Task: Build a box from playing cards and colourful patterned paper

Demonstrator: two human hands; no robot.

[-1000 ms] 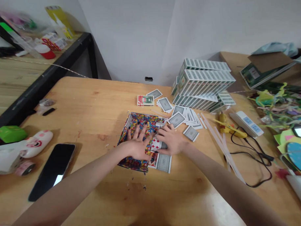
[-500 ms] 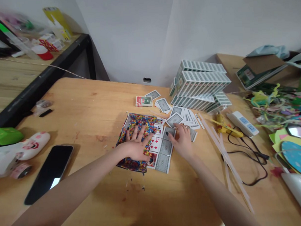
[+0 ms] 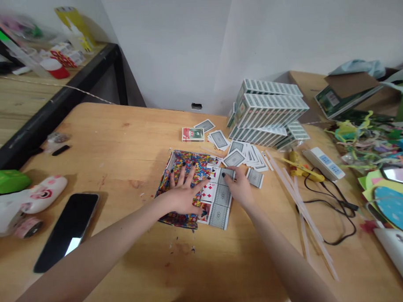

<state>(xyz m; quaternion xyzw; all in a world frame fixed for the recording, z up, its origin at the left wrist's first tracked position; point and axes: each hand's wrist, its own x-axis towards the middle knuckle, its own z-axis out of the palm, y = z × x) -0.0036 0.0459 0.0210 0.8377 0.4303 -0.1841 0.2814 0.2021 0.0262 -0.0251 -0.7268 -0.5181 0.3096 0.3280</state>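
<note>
My left hand (image 3: pixel 186 193) lies with spread fingers over a shallow box (image 3: pixel 163 181) lined with a multicoloured pattern. Its fingers press on the inside of the box, and the thumb reaches over the cards at its right side. Joined to that side are face-up playing cards (image 3: pixel 208 192), among them a six of diamonds, and a column of face-down grey-backed cards (image 3: pixel 220 210). My right hand (image 3: pixel 239 185) is at the top of this column, its thumb and bent fingers closed on the uppermost playing card (image 3: pixel 226 173). Parts of this card are hidden by the fingers.
Loose cards (image 3: pixel 249 156) and a boxed deck (image 3: pixel 192 134) lie behind. Stacked card packs (image 3: pixel 271 111) stand at the back right. To the right are a yellow glue gun (image 3: pixel 301 167), glue sticks (image 3: pixel 302 209) and a power strip (image 3: pixel 324 163). A phone (image 3: pixel 67 230) lies left.
My right hand has moved slightly left and down onto the top card of the face-down column, uncovering a loose card to its right. My left hand stays spread on the box.
</note>
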